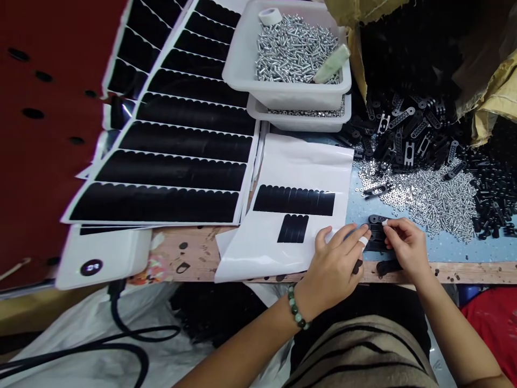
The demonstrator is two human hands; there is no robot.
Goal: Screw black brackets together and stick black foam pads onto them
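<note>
Head view: black plastic parts (377, 238) lie side by side near the table's front edge (476, 273), between both hands. Left hand (339, 256) reaches across, fingers bent at their left end, probably to steady them; whether it grasps one, cannot tell. Right hand (407, 248) has thumb and forefinger drawn together at their far end; anything pinched is too small to confirm. Sticker sheet (307, 161) sits just beside the left hand, presumably for short reach. Room: screw pile (450, 194) bounds the far right; a strip of blue mat (464, 253) separates it from the front edge.
</note>
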